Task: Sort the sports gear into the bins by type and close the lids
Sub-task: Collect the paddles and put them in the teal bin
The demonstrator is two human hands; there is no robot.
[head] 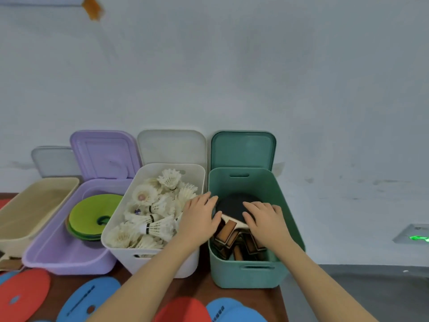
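Both hands reach into the green bin (287, 205), which holds several table tennis paddles. My left hand (200, 216) and my right hand (264, 219) rest on either side of the top black paddle (232, 205), fingers spread and touching it. Wooden paddle handles (228, 233) lie below. The white bin (153, 259) beside it is full of white shuttlecocks (153, 205). The purple bin (58, 254) holds stacked green discs (92, 212). The beige bin (14, 233) at far left looks empty. All lids lean open against the wall.
Red discs (23, 291) and blue discs (86, 298) lie on the brown table (197, 289) in front of the bins. The green lid (243, 149), white lid (171, 145) and purple lid (104, 152) stand behind. The table's right edge lies just past the green bin.
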